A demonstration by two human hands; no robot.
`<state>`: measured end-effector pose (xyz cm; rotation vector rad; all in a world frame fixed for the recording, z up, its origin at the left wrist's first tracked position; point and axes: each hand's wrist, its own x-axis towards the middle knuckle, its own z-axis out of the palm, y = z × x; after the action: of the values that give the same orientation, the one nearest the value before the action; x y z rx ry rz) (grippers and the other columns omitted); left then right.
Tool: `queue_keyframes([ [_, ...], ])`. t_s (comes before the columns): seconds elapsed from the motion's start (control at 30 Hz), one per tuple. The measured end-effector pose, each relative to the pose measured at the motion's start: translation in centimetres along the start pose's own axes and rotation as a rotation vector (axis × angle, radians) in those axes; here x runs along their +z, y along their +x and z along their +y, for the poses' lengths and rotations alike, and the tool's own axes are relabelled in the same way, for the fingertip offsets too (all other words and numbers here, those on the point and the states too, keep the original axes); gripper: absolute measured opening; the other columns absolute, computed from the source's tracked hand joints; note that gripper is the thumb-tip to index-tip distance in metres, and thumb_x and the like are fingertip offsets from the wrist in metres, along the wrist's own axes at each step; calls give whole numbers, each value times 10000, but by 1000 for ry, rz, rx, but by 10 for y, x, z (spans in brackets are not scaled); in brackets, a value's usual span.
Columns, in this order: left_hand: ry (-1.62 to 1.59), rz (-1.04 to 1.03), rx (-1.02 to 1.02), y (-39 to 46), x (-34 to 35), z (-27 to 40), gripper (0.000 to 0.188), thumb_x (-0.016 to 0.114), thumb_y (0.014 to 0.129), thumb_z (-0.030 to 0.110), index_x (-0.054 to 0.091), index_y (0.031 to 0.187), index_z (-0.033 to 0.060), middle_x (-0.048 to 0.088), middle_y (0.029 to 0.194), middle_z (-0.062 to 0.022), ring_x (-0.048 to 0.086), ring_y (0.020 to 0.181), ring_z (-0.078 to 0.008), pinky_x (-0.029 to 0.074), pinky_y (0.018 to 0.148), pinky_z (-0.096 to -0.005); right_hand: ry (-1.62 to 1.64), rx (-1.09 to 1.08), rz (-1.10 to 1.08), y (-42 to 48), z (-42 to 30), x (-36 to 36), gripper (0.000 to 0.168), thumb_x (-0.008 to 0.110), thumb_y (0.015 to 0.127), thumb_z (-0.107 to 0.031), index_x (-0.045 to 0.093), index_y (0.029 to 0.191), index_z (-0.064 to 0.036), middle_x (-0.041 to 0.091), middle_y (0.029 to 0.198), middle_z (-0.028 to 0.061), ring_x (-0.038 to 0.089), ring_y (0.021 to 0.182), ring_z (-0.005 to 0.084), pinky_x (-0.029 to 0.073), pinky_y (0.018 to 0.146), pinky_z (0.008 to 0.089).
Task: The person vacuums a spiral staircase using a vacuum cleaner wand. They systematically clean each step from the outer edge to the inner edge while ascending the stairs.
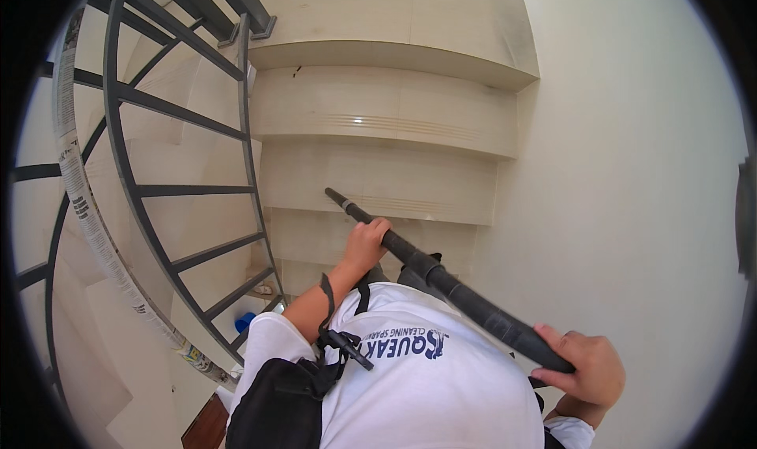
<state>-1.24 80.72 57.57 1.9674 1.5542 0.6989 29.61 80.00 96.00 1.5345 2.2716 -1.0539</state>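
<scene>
A black tubular wand (417, 260), which looks like a vacuum cleaner's wand, slants across in front of my white shirt. My left hand (366, 242) is wrapped around its upper part, not far from the narrow tip. At the thick lower end, my right hand (585, 366) grips the tube, thumb and fingers on either side. The wand's tip (334, 195) is over a beige tiled stair step (378, 168); whether it touches the tile I cannot tell. A dark shoe (436, 257) shows partly beneath the wand.
Dark metal railing (195, 190) runs along the left, its handrail (89, 206) wrapped in newspaper. A pale wall (615, 171) borders the steps on the right. Black straps with a buckle (349, 348) hang at my chest. Something blue (244, 322) lies beyond the railing.
</scene>
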Motion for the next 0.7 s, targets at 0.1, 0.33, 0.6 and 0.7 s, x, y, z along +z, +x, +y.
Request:
queue_keyframes([
  [0.1, 28, 118, -11, 31, 10, -21, 319, 718, 642, 48, 561, 916, 93, 622, 920, -104, 599, 772, -337, 460, 674, -419, 3, 3, 130, 14, -1, 10, 631, 786, 698, -351, 591, 1274, -184, 542, 623, 61, 525, 489, 253, 412, 451, 346],
  [0.33, 38, 129, -123, 53, -8, -36, 297, 698, 664, 37, 552, 917, 96, 624, 931, -98, 593, 787, -365, 462, 667, -434, -16, -56, 54, 42, -12, 9, 619, 780, 698, -354, 602, 1263, -178, 535, 629, 63, 511, 486, 249, 407, 450, 354],
  [0.6, 5, 79, -119, 1, -27, -21, 286, 680, 668, 19, 564, 915, 103, 627, 927, -87, 616, 802, -317, 462, 653, -410, -23, -57, 27, 40, -20, -4, 592, 770, 711, -357, 610, 1247, -163, 543, 638, 75, 516, 495, 262, 402, 452, 351],
  [0.7, 66, 228, -153, 17, -16, -57, 292, 670, 670, 12, 572, 928, 105, 634, 955, -84, 614, 823, -326, 468, 671, -419, 21, -68, 70, 64, -20, 3, 593, 757, 725, -366, 598, 1259, -165, 550, 644, 77, 533, 509, 268, 415, 464, 353],
])
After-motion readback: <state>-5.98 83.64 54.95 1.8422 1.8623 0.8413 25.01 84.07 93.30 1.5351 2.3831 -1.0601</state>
